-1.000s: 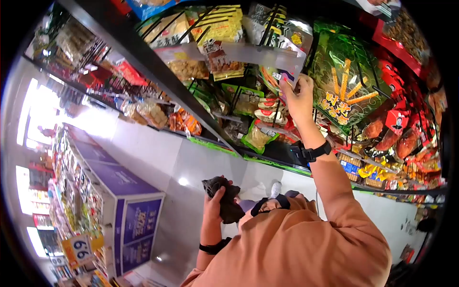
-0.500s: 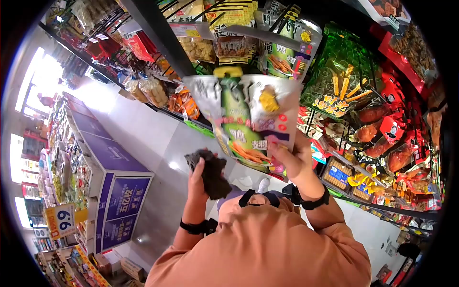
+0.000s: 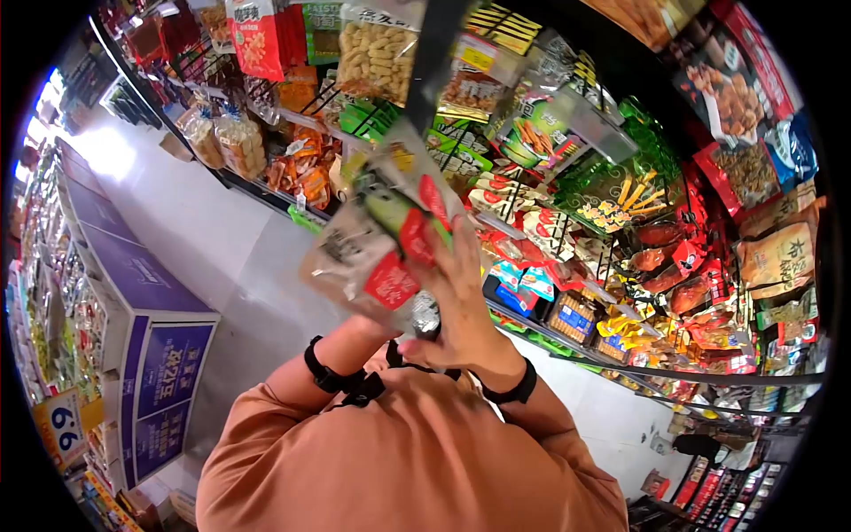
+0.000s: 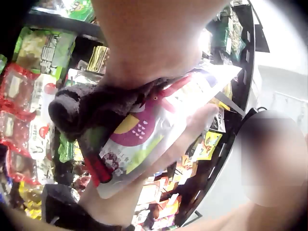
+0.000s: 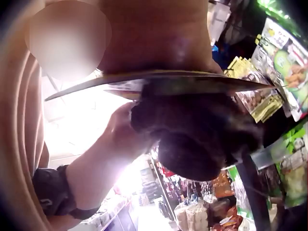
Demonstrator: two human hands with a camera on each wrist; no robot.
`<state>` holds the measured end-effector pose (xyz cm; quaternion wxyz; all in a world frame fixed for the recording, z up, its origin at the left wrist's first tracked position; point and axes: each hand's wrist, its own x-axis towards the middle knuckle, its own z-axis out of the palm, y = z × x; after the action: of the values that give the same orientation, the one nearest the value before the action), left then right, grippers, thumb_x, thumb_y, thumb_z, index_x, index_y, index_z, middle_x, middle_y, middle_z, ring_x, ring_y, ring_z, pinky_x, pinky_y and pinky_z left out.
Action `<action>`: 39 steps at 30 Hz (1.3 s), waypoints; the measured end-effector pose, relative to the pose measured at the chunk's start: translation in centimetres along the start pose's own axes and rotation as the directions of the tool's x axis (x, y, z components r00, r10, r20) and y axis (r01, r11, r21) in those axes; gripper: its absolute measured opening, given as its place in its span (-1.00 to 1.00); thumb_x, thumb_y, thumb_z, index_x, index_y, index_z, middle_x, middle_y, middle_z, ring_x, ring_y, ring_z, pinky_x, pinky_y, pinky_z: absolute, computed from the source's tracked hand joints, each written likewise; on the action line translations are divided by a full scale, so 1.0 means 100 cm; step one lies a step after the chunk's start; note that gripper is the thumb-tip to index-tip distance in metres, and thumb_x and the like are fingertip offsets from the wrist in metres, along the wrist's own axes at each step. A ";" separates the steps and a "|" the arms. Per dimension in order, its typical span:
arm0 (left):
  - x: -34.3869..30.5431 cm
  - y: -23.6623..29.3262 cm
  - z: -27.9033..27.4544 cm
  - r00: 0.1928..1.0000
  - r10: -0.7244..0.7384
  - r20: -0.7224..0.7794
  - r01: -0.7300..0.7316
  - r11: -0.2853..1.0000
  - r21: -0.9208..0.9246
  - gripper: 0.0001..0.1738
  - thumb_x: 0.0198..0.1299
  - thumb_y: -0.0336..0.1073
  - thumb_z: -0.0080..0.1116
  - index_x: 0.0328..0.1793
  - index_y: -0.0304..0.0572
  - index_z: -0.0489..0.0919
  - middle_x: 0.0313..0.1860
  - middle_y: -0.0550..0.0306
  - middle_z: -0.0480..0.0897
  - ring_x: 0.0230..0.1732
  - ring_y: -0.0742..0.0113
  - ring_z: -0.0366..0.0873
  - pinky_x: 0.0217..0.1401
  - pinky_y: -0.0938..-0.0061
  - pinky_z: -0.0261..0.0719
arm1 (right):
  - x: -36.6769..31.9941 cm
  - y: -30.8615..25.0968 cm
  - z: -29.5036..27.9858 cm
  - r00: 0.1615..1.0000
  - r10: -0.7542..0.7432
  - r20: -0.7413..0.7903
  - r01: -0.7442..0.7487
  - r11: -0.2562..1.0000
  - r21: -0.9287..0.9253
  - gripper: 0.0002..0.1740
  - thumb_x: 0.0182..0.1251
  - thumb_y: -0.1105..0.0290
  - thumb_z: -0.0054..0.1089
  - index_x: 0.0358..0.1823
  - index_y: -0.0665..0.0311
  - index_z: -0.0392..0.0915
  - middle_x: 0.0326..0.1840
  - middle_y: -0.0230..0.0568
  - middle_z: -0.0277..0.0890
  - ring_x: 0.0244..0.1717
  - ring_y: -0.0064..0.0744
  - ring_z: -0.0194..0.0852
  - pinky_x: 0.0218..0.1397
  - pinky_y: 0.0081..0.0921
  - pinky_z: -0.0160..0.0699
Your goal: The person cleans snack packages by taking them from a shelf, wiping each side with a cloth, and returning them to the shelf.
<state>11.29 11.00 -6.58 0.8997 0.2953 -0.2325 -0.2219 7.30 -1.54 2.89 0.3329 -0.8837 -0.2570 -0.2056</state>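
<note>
A snack bag (image 3: pixel 355 253) with a green band and red patches tilts in front of my chest. My right hand (image 3: pixel 456 306) holds it from the right, fingers spread over its printed face. In the left wrist view its other side is white with a pink duck picture (image 4: pixel 139 125). My left hand (image 4: pixel 149 57) grips a dark crumpled cloth (image 4: pixel 82 113) close against the bag. In the head view the bag hides most of that hand and the cloth. The right wrist view has the cloth (image 5: pixel 192 130) just under the bag, which stands nearly edge-on.
A rack of hanging snack packets (image 3: pixel 532 146) runs along the front and right, with a dark post (image 3: pixel 434 66) in it. Below the packets are boxed biscuits (image 3: pixel 572 317). A purple-sided display stand (image 3: pixel 168 363) is at the left, across the pale aisle floor (image 3: pixel 195 213).
My right hand took the snack bag off the rack, drew it toward my chest and turned it. My left hand came up behind it with the cloth. The head view swung right.
</note>
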 end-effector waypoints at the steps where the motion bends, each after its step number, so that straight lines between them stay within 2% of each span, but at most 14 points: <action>1: 0.000 0.022 0.005 0.996 -0.026 0.081 0.017 0.994 0.111 -0.10 0.30 0.22 -0.03 0.58 -0.13 -0.04 0.58 0.07 -0.01 0.55 0.24 -0.01 0.54 0.26 -0.02 | 0.005 0.001 0.010 0.994 0.036 -0.102 -0.033 0.999 0.035 -0.15 0.19 -0.26 0.08 0.35 0.19 0.29 0.57 0.12 -0.18 0.57 0.33 -0.43 0.46 0.28 -0.46; 5: -0.012 0.046 -0.011 0.968 -0.241 0.067 0.226 0.956 0.185 0.01 0.34 0.33 -0.32 0.59 -0.28 -0.33 0.62 -0.03 -0.31 0.61 0.16 -0.32 0.57 0.24 -0.28 | 0.026 0.000 0.039 0.969 0.076 -0.236 0.001 0.950 0.311 0.02 0.28 -0.31 -0.14 0.52 0.31 -0.11 0.58 0.30 -0.42 0.59 0.24 -0.45 0.53 0.00 -0.38; 8: 0.014 0.077 0.001 0.962 0.147 0.231 -0.248 0.827 0.505 -0.05 0.37 0.28 -0.39 0.58 -0.30 -0.31 0.61 -0.15 -0.30 0.61 -0.02 -0.35 0.56 0.12 -0.31 | 0.013 -0.020 0.066 0.901 0.390 -0.193 -0.236 0.811 0.535 0.03 0.30 -0.33 -0.19 0.54 0.30 -0.16 0.59 0.28 -0.43 0.60 0.19 -0.48 0.53 0.01 -0.43; 13: 0.031 0.102 0.000 0.878 0.337 0.340 -0.467 0.759 0.453 0.02 0.32 0.35 -0.30 0.59 -0.11 -0.45 0.61 -0.10 -0.29 0.59 -0.01 -0.22 0.55 0.14 -0.20 | -0.032 -0.016 0.095 0.898 0.384 0.215 -0.423 0.622 0.659 0.26 0.23 -0.29 0.00 0.48 0.52 -0.53 0.58 0.17 -0.54 0.60 0.02 -0.60 0.54 -0.15 -0.47; 16: 0.029 0.126 0.007 0.919 0.268 0.289 -0.391 0.714 0.580 -0.04 0.34 0.32 -0.32 0.60 -0.15 -0.27 0.60 -0.13 -0.18 0.57 -0.07 -0.13 0.54 0.06 -0.16 | -0.027 -0.030 0.101 0.956 0.272 0.112 -0.263 0.620 0.739 0.13 0.26 0.01 0.14 0.48 0.51 -0.45 0.47 0.11 -0.12 0.47 -0.10 -0.13 0.49 -0.23 -0.14; 18: 0.036 0.125 0.011 0.764 0.300 0.571 -0.637 0.487 0.597 -0.27 0.41 0.06 -0.30 0.54 -0.30 0.08 0.55 -0.26 0.01 0.58 -0.13 -0.13 0.55 -0.01 -0.37 | -0.058 -0.025 0.109 0.919 0.306 0.249 -0.341 0.298 0.892 -0.06 0.29 0.15 0.07 0.46 0.49 -0.27 0.30 0.03 0.18 0.30 -0.19 0.17 0.38 -0.28 0.12; 20: 0.022 0.120 0.035 0.768 0.254 0.588 -0.637 0.401 0.658 -0.31 0.35 0.03 -0.20 0.48 -0.28 0.21 0.51 -0.25 0.11 0.53 -0.21 -0.01 0.54 -0.10 -0.41 | -0.032 -0.033 0.077 0.982 0.181 -0.052 -0.115 0.797 0.592 -0.23 0.27 0.19 0.08 0.39 0.45 0.03 0.21 -0.04 0.32 0.25 -0.24 0.29 0.31 -0.35 0.24; 21: 0.015 0.113 0.043 0.761 0.216 0.612 -0.641 0.402 0.654 -0.31 0.33 0.01 -0.16 0.49 -0.27 0.22 0.51 -0.25 0.12 0.54 -0.20 -0.02 0.54 -0.11 -0.42 | -0.033 -0.043 0.067 0.981 0.178 -0.080 -0.097 0.799 0.593 -0.23 0.27 0.19 0.08 0.39 0.45 0.03 0.21 -0.04 0.32 0.25 -0.24 0.29 0.31 -0.35 0.24; 24: -0.003 0.077 0.059 0.768 0.066 0.638 -0.589 0.463 0.662 -0.28 0.26 -0.09 -0.08 0.52 -0.22 0.17 0.52 -0.25 0.10 0.57 -0.18 -0.13 0.54 -0.09 -0.45 | -0.047 -0.064 0.035 0.716 0.673 -0.186 0.026 0.241 0.970 -0.20 0.25 0.07 0.11 0.39 0.41 0.09 0.26 -0.04 0.30 0.29 -0.24 0.26 0.36 -0.32 0.23; 26: -0.014 0.048 0.076 0.772 0.004 0.635 -0.513 0.595 0.619 -0.26 0.26 -0.14 -0.08 0.56 -0.18 0.08 0.57 -0.21 -0.04 0.59 -0.16 -0.20 0.54 -0.07 -0.45 | -0.056 -0.054 -0.005 0.904 0.409 -0.123 0.255 -0.286 0.924 -0.12 0.22 -0.04 0.12 0.41 0.39 0.07 0.34 -0.02 0.24 0.36 -0.19 0.20 0.43 -0.25 0.18; 30: -0.028 -0.017 0.110 0.787 -0.034 0.615 -0.431 0.683 0.590 -0.25 0.35 -0.13 -0.14 0.59 -0.22 -0.06 0.61 -0.15 -0.22 0.61 -0.08 -0.31 0.55 0.03 -0.44 | -0.111 -0.049 -0.048 0.779 0.602 -0.174 0.191 0.037 0.981 -0.10 0.23 -0.08 0.06 0.42 0.40 0.04 0.38 0.04 0.18 0.42 -0.06 0.14 0.46 -0.18 0.12; 32: -0.031 -0.045 0.134 0.867 -0.036 0.497 -0.290 0.775 0.562 -0.20 0.42 -0.05 -0.19 0.59 -0.28 -0.22 0.62 -0.11 -0.30 0.62 0.05 -0.36 0.56 0.18 -0.41 | -0.139 -0.023 -0.038 0.761 0.515 -0.395 0.129 0.476 0.870 -0.08 0.26 -0.11 0.01 0.45 0.42 0.00 0.46 0.12 0.04 0.48 0.03 0.01 0.49 -0.12 0.01; 34: -0.038 -0.060 0.166 0.930 -0.132 0.344 -0.017 0.917 0.397 -0.14 0.45 0.05 -0.28 0.57 -0.33 -0.37 0.62 -0.05 -0.29 0.62 0.17 -0.34 0.56 0.31 -0.35 | -0.130 -0.007 -0.081 0.783 -0.103 -0.614 0.174 0.983 0.057 -0.06 0.29 -0.15 -0.04 0.51 0.31 -0.07 0.56 0.29 -0.27 0.55 0.21 -0.28 0.51 0.00 -0.24; 39: -0.031 -0.087 0.224 0.927 0.048 0.372 -0.185 0.921 0.342 -0.06 0.38 0.26 -0.31 0.60 -0.19 -0.34 0.63 0.08 -0.23 0.60 0.14 -0.20 0.57 0.23 -0.23 | -0.211 -0.002 -0.092 0.836 0.296 -0.461 -0.085 0.902 0.423 -0.11 0.32 -0.15 -0.09 0.50 0.30 0.00 0.55 0.33 -0.30 0.56 0.20 -0.28 0.52 -0.03 -0.30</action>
<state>-5.79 -3.24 3.06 0.7822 0.4001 -0.4466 -0.1690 -11.10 -14.53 -1.91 0.5755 -0.7344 -0.1028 -0.3447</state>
